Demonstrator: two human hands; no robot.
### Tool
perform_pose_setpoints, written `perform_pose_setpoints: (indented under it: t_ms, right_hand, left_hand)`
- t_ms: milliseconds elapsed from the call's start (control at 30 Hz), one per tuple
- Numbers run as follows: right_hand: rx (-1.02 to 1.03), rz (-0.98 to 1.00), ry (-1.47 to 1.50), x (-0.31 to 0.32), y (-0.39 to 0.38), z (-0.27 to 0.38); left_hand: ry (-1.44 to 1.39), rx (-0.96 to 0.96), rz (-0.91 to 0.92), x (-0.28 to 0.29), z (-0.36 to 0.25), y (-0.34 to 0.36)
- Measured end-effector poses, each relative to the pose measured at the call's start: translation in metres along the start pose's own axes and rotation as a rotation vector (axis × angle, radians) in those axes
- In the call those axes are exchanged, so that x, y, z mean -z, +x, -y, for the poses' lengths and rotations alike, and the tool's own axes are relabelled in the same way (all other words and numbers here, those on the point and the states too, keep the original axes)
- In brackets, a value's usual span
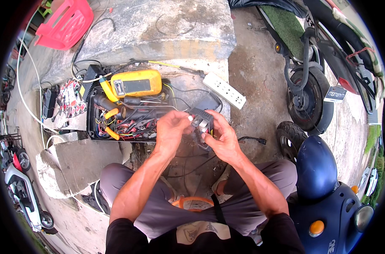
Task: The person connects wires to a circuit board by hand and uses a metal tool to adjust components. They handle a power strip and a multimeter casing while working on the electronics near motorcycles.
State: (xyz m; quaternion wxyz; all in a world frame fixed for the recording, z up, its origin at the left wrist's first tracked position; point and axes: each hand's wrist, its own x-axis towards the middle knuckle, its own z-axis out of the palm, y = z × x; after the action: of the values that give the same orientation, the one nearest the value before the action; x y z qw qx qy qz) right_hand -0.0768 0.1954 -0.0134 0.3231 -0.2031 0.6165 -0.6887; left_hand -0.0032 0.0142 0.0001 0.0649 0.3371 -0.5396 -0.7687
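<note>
Near the middle of the frame, a small black box [204, 125] is held up between the person's two hands. The right hand [224, 139] wraps its right side, fingers along the upper edge and thumb pressed on the lower part, so the grip is closed around it. The left hand [171, 128] is at the box's left edge with thumb and forefinger drawn nearly together; I cannot tell whether they pinch a small part or only touch the box.

Left of the hands, a black toolbox [91, 122] is packed with wires, tools and orange handles. A yellow meter [137, 82] lies at its upper edge. A white power strip [224, 90] sits slanted just above and right of the box, and a black plug [260, 140] lies on the ground right of the right hand.

A pink plastic basket [65, 25] stands in the upper left, and a broken concrete block [82, 165] lies left of the knees. A scooter wheel [307, 100] shows at upper right, a loose tire [289, 137] below it, and a blue scooter [323, 203] at lower right.
</note>
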Motion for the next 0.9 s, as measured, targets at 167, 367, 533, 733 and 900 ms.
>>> perform_pose_setpoints:
  t_ms: [167,367,533,733,900]
  right_hand:
    - [-0.033,0.003,-0.032,-0.001,-0.003,0.006]
    - [-0.077,-0.021,0.047,-0.006,-0.001,0.008]
    - [-0.108,-0.06,0.156,0.008,0.008,0.008]
    - [-0.116,-0.12,0.184,0.018,0.015,0.007]
    - [-0.117,-0.106,0.155,0.023,0.016,-0.005]
  left_hand:
    - [0.032,0.01,-0.005,0.003,0.001,0.002]
    - [0.11,0.03,-0.002,0.002,0.002,0.007]
    - [-0.084,0.163,0.078,0.004,0.001,-0.007]
    - [0.388,0.159,0.386,0.005,0.029,-0.028]
    - [0.557,-0.027,0.444,0.007,0.048,-0.035]
